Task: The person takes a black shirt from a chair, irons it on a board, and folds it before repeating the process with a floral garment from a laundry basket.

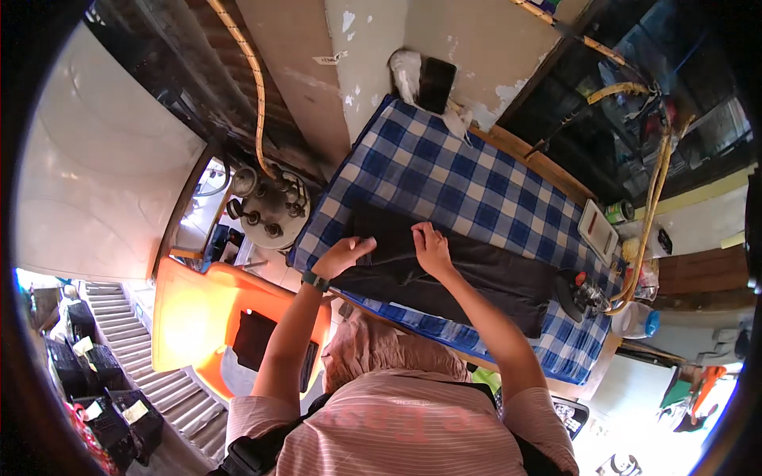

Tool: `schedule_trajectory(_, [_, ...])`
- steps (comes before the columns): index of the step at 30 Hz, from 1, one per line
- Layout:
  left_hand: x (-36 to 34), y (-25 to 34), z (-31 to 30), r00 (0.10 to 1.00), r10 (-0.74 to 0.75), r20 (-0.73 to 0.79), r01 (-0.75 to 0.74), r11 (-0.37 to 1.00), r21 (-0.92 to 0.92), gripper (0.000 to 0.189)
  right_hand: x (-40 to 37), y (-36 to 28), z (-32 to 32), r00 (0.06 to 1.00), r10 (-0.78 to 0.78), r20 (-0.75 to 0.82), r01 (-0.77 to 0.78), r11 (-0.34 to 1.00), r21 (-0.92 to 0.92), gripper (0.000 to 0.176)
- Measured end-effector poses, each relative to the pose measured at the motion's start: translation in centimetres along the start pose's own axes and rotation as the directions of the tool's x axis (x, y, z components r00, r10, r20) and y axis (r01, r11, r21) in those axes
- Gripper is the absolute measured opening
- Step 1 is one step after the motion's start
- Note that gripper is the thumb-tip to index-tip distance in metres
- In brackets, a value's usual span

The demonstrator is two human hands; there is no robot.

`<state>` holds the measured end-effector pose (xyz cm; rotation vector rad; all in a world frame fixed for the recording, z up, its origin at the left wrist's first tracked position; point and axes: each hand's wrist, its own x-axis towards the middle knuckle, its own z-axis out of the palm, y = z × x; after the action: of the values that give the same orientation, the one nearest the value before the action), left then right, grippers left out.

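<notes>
- On the checked cloth (484,178): dark garment (492,278), lying flat.
- Left hand (343,256) and right hand (432,250) over it; cannot tell if either grips.
- Shirt lettering (436,421), wall label (329,59): unreadable.
- Black iron (568,295) at the garment's right end.

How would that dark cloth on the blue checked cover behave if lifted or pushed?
The dark cloth would probably droop, judging by its creases. Pushed, it may bunch rather than roll, lying flat on the checked cover.

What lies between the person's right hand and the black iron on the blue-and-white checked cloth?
The head view shows a stretch of dark fabric between the right hand and the black iron.
</notes>
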<state>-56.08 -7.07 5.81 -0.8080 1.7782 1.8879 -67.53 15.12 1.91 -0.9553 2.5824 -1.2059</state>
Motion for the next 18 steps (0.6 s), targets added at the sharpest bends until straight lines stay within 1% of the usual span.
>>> schedule_trajectory(1, [0.3,-0.8,0.3,0.983,0.178,-0.044,-0.171,0.976,0.132,0.044,-0.1,-0.3,0.5,0.997,-0.001,-0.072,-0.007,0.994,-0.112,0.013])
schedule_trajectory(2, [0.7,-1.8,0.7,0.933,0.355,-0.059,-0.328,0.907,0.265,0.042,-0.4,-0.6,0.7,0.990,-0.008,-0.143,-0.024,0.974,-0.225,0.014])
schedule_trajectory(3, [1.2,-2.5,1.3,0.905,0.403,-0.136,-0.377,0.908,0.183,0.047,-0.6,-0.6,0.4,0.999,-0.008,-0.054,-0.013,0.931,-0.365,0.025])
schedule_trajectory(4, [1.6,-3.1,1.5,0.908,0.403,-0.116,-0.379,0.907,0.184,0.047,-0.9,-0.7,0.2,0.998,0.008,-0.065,-0.032,0.928,-0.371,0.025])
schedule_trajectory(5, [1.8,-3.1,1.6,0.861,0.453,-0.230,-0.342,0.851,0.398,0.045,-1.3,-0.8,-0.2,0.997,-0.055,-0.053,0.021,0.862,-0.506,0.024])
schedule_trajectory(6, [2.0,-3.0,2.1,0.788,0.526,-0.319,-0.270,0.761,0.589,0.043,-1.6,-0.8,-0.9,0.993,-0.112,-0.032,0.067,0.773,-0.631,0.024])
schedule_trajectory(7, [2.1,-3.1,2.9,0.696,0.611,-0.376,-0.308,0.728,0.612,0.023,-2.4,-0.7,-1.9,1.000,0.013,0.026,0.004,0.813,-0.582,0.037])
schedule_trajectory(8, [2.0,-2.2,3.5,0.706,0.616,-0.350,-0.326,0.721,0.612,0.023,-3.1,-1.1,-3.8,0.999,0.034,0.008,-0.023,0.805,-0.593,0.037])
schedule_trajectory(9, [1.6,-1.3,4.1,0.615,0.709,-0.345,-0.329,0.628,0.706,0.021,-4.1,-1.5,-6.2,0.991,-0.023,-0.132,-0.054,0.831,-0.553,0.035])
schedule_trajectory(10, [1.4,-0.5,4.6,0.515,0.792,-0.328,-0.315,0.530,0.787,0.022,-5.2,-1.4,-8.5,0.961,-0.078,-0.267,-0.074,0.855,-0.513,0.033])
schedule_trajectory(11, [1.9,-0.1,4.9,0.465,0.853,-0.235,-0.341,0.419,0.842,0.024,-6.9,-0.4,-11.1,0.949,-0.057,-0.309,-0.116,0.851,-0.512,0.030])
schedule_trajectory(12, [2.5,0.5,5.0,0.410,0.901,-0.140,-0.360,0.301,0.883,0.027,-8.6,1.0,-13.4,0.935,-0.043,-0.352,-0.170,0.816,-0.553,0.029])
schedule_trajectory(13, [3.2,1.0,5.2,0.371,0.925,-0.080,-0.321,0.208,0.924,0.026,-10.6,2.7,-15.4,0.908,-0.046,-0.416,-0.211,0.809,-0.549,0.027])
schedule_trajectory(14, [4.4,0.7,4.8,0.405,0.912,-0.066,-0.304,0.202,0.931,0.034,-12.9,4.8,-16.9,0.896,0.027,-0.443,-0.285,0.799,-0.529,0.030])
schedule_trajectory(16, [5.8,0.6,4.9,0.394,0.911,-0.120,-0.063,0.157,0.986,0.043,-16.4,7.6,-19.2,0.879,-0.018,-0.477,-0.305,0.748,-0.589,0.040])
schedule_trajectory(17, [6.9,-0.4,4.5,0.449,0.874,-0.183,0.000,0.205,0.979,0.047,-18.3,9.0,-19.5,0.876,-0.019,-0.482,-0.310,0.743,-0.594,0.040])
schedule_trajectory(18, [8.2,-1.7,3.9,0.500,0.830,-0.247,0.069,0.246,0.967,0.052,-20.2,10.4,-19.6,0.928,0.062,-0.367,-0.288,0.746,-0.601,0.045])
